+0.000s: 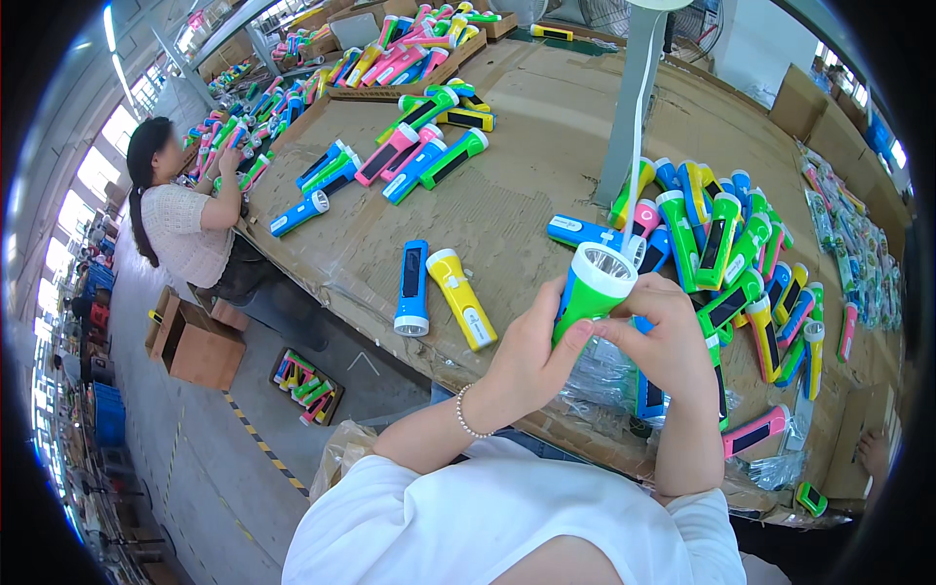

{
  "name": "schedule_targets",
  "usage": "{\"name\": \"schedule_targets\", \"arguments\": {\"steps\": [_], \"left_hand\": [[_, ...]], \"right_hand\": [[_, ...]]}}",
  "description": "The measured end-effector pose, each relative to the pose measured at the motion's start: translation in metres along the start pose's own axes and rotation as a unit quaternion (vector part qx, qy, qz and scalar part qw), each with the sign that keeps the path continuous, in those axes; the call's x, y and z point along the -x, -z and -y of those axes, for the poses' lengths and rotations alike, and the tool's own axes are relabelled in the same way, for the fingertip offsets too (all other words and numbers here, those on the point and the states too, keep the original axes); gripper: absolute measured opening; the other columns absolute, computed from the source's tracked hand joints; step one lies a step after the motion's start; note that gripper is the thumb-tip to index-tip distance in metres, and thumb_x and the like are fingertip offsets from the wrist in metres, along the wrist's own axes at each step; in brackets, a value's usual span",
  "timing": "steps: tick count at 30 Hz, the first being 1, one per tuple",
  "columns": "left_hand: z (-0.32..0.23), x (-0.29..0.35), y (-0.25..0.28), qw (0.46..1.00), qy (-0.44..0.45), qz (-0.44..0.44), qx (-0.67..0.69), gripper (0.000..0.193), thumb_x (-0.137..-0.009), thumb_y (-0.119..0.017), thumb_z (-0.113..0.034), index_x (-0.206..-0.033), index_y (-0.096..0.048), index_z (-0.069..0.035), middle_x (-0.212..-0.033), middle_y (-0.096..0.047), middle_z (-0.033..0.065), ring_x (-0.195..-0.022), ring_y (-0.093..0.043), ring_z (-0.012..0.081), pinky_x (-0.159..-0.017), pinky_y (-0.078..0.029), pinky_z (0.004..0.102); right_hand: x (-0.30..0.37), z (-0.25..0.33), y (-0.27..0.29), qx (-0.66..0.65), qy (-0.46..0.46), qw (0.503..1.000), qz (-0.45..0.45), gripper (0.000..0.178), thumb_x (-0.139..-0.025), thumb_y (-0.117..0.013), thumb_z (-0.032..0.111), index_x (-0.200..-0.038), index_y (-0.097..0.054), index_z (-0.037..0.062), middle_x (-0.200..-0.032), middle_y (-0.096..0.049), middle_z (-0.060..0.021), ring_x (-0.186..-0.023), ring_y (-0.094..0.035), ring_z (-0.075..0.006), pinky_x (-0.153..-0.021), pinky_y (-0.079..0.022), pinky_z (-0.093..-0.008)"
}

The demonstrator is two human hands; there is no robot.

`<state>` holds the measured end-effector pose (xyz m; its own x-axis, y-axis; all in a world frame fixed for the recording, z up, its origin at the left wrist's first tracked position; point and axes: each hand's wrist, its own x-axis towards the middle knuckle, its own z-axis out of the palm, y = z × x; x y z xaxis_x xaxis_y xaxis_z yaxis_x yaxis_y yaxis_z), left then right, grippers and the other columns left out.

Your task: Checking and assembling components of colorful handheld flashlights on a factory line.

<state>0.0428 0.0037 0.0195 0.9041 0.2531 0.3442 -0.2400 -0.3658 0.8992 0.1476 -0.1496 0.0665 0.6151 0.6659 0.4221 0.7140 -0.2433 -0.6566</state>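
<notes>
- No wording can be read anywhere.
- Yellow flashlight [456, 292] on the tabletop [526, 190]: a small printed mark near its tail, too tiny to make out.
- Blue flashlight [593, 233] lying sideways: pale lettering on its body, illegible.
- Cardboard tray [409, 92]: dark printing along its front wall, too small to tell.

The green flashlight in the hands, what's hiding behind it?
Behind the green flashlight, a blue flashlight lies on the cardboard-covered table. The white head covers part of it, so that bit, and the tabletop there, can't be seen.
</notes>
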Motion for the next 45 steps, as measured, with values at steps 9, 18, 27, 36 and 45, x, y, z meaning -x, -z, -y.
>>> {"name": "schedule_targets", "arguments": {"steps": [9,18,27,36,45], "left_hand": [[0.002,-0.001,-0.007,0.966,0.082,-0.003,0.245,0.050,-0.094,-0.064,-0.027,-0.128,-0.045,0.004,-0.099,-0.065,0.0162,-0.085,-0.067,0.0213,-0.074,-0.052,0.0345],[0.015,-0.003,-0.008,0.982,-0.188,-0.016,-0.032,0.055,-0.073,-0.082,-0.026,-0.117,-0.059,-0.003,-0.099,-0.069,0.0167,-0.086,-0.070,0.0280,-0.077,-0.055,0.0372],[0.064,-0.050,0.016,0.992,0.124,0.002,-0.034,0.063,-0.087,-0.064,-0.007,-0.143,-0.036,0.000,-0.117,-0.061,0.0157,-0.102,-0.063,0.0220,-0.086,-0.053,0.0379],[0.127,-0.135,0.056,0.925,0.051,0.096,-0.364,0.039,-0.090,-0.056,-0.020,-0.120,-0.056,0.005,-0.118,-0.060,0.0280,-0.113,-0.057,0.0414,-0.096,-0.046,0.0458],[0.267,-0.245,0.157,0.733,0.039,-0.050,-0.678,0.026,-0.088,-0.064,-0.022,-0.102,-0.061,-0.002,-0.102,-0.062,0.0163,-0.093,-0.067,0.0348,-0.075,-0.057,0.0454]], "right_hand": [[0.009,0.005,-0.004,-0.120,-0.029,0.992,0.026,0.004,-0.077,-0.070,0.005,-0.078,-0.070,0.0005,-0.071,-0.065,-0.0098,-0.075,-0.060,-0.0238,-0.070,-0.047,-0.0360],[-0.006,-0.024,-0.003,0.029,-0.086,0.988,-0.127,0.007,-0.082,-0.068,0.004,-0.087,-0.071,-0.0004,-0.075,-0.065,-0.0120,-0.073,-0.061,-0.0251,-0.068,-0.047,-0.0346],[0.002,-0.026,0.028,-0.155,0.029,0.973,-0.166,0.012,-0.082,-0.064,-0.007,-0.092,-0.070,-0.0037,-0.085,-0.069,-0.0089,-0.087,-0.060,-0.0178,-0.077,-0.047,-0.0304],[0.012,-0.042,0.030,-0.208,-0.116,0.967,-0.095,0.037,-0.083,-0.063,-0.003,-0.120,-0.068,-0.0004,-0.082,-0.072,-0.0055,-0.091,-0.068,-0.0165,-0.113,-0.030,-0.0466],[-0.007,-0.044,0.024,-0.267,-0.207,0.936,-0.096,0.028,-0.087,-0.065,0.003,-0.114,-0.063,-0.0018,-0.100,-0.074,-0.0114,-0.115,-0.062,-0.0252,-0.109,-0.036,-0.0442]]}}
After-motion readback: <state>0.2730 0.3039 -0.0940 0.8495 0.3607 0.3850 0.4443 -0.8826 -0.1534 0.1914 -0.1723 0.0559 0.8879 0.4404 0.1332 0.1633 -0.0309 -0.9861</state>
